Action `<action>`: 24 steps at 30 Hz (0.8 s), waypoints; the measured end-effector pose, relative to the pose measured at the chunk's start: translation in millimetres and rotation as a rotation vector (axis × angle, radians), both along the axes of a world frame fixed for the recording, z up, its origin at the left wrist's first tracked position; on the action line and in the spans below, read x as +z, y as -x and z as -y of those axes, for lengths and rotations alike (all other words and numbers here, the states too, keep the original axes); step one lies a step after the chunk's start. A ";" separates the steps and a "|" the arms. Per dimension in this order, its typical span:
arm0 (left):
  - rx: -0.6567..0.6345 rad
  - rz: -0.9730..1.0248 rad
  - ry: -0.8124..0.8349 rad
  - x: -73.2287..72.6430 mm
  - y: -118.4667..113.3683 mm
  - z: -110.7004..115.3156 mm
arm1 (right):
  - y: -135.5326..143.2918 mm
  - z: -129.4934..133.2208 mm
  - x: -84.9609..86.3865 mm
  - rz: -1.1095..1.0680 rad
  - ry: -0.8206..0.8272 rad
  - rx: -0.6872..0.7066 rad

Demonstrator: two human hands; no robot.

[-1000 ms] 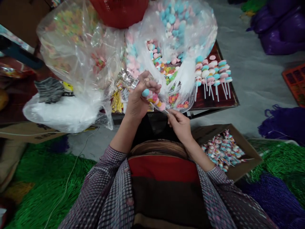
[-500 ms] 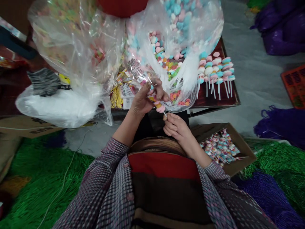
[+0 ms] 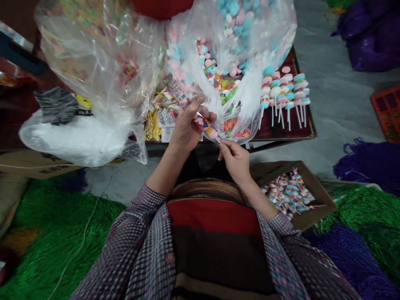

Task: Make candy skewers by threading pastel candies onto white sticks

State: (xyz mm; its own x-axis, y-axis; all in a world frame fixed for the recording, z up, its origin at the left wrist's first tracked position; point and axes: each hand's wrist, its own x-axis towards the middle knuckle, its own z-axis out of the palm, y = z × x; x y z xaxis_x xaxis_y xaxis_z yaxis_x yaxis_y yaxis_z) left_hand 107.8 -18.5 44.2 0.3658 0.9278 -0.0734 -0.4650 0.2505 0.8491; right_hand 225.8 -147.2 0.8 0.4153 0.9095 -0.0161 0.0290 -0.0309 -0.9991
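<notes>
A candy skewer (image 3: 210, 130) with pink, orange and white pieces slants between my hands, over the table's front edge. Around its upper part and a clear printed wrapper (image 3: 181, 96), my left hand (image 3: 187, 125) is closed. My right hand (image 3: 234, 160) pinches the white stick at the skewer's lower end. More skewers of pink, blue and white candy (image 3: 284, 89) lie side by side at the table's right end. Behind my hands, an opened clear bag holds loose candies (image 3: 226, 85) and white sticks. Wrappers with gold ties (image 3: 153, 125) lie left of my left hand.
Large bags of candy (image 3: 103, 54) cover the table's left and back. A cardboard box (image 3: 321, 204) of wrapped candies stands low at the right. Green strands (image 3: 46, 241) and purple strands (image 3: 368, 162) are on the floor, with an orange crate (image 3: 387, 112) at far right.
The wrapper now reaches farther down over the skewer. My left hand has shifted slightly, and my right hand has moved a little up and right, still pinching the stick.
</notes>
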 end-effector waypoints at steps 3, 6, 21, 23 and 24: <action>-0.052 -0.008 0.023 -1.7 -8.4 11.5 | 3.9 -0.8 4.4 -0.285 0.054 0.144; -0.153 0.037 0.001 -3.0 -12.4 24.1 | 6.2 -4.2 8.3 -0.680 0.117 0.377; -0.318 -0.072 0.095 -20.7 -12.1 40.6 | 9.0 -5.0 1.8 -0.315 0.011 0.115; -0.302 -0.034 0.069 -19.6 -4.8 38.4 | 7.9 -5.8 -2.0 -0.353 -0.007 0.128; -0.260 0.012 0.042 -16.4 -0.8 34.0 | 6.8 -5.5 -3.3 -0.340 -0.011 0.132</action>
State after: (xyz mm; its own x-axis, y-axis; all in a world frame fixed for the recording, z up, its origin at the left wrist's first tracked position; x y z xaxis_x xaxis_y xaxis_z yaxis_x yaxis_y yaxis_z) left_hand 108.6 -52.5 27.8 0.5923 0.7990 -0.1040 -0.3908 0.3978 0.8301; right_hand 219.0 -141.7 -2.5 0.2667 0.9559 -0.1228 -0.3017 -0.0382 -0.9526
